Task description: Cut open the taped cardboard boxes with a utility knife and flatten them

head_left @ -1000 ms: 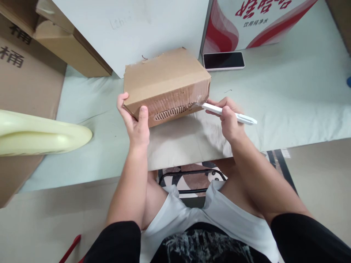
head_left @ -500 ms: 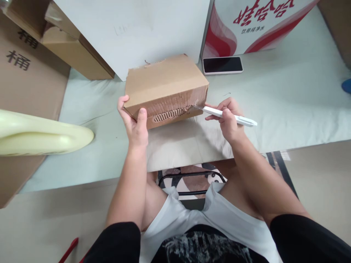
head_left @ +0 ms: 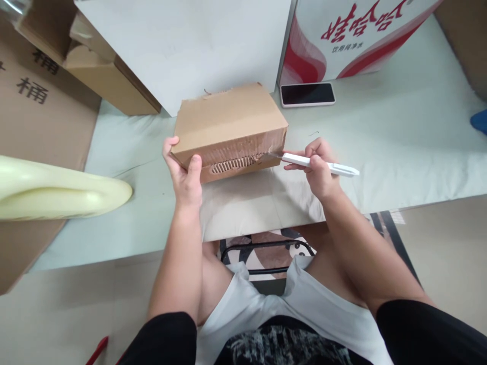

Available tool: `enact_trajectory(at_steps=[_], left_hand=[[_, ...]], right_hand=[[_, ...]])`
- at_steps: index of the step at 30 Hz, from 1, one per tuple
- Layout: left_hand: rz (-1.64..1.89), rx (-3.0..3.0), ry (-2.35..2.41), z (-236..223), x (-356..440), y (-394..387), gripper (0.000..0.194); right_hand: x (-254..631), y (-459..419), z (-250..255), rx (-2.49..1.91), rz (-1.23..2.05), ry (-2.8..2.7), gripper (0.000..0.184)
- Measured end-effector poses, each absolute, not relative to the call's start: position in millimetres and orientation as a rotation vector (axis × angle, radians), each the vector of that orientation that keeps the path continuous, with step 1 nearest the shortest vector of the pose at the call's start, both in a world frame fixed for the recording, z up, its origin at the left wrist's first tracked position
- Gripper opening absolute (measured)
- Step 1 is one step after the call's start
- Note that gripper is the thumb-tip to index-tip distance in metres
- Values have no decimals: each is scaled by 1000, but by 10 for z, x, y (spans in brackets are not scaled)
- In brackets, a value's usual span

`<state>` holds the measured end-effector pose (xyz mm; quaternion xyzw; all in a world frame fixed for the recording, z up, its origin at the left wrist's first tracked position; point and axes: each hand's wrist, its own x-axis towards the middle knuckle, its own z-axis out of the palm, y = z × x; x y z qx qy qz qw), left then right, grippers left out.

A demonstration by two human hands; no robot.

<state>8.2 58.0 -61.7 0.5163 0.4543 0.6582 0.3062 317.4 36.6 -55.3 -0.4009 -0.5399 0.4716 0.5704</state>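
A brown cardboard box [head_left: 231, 124] lies on the pale green cloth-covered table [head_left: 399, 147], its near side torn so the corrugation shows. My left hand [head_left: 184, 172] grips the box's near left corner, thumb on the front face. My right hand [head_left: 318, 170] is closed round a white utility knife [head_left: 319, 165]. The knife's blade tip touches the box's near right lower edge, at the taped seam.
A black phone [head_left: 307, 94] lies behind the box. A red and white carton [head_left: 342, 35] and a white board [head_left: 182, 45] stand at the back. Brown cartons [head_left: 41, 101] stack at the left, with a pale yellow plastic object [head_left: 57, 190]. A blue thing [head_left: 480, 121] shows at the right edge.
The knife's blade has slid a little left along the box's lower front edge. The view has tilted slightly, so everything sits lower in the picture. My left hand keeps its grip.
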Motion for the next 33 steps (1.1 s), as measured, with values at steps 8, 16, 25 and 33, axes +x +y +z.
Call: enact_trajectory(at_steps=[8, 16, 25, 33], left_hand=[[1780, 1333, 1214, -573, 108, 556, 65], [1790, 1312, 1194, -607, 85, 584, 65], [1840, 1314, 1145, -612, 73, 608, 61], [1593, 1418, 1133, -700, 38, 527, 80]], right_hand=[[3150, 359, -437, -899, 1256, -1174, 51], [3204, 367, -420, -907, 1074, -1171, 44], [3373, 518, -444, -1099, 804, -987, 33], [3265, 472, -457, -1297, 826, -1133, 43]])
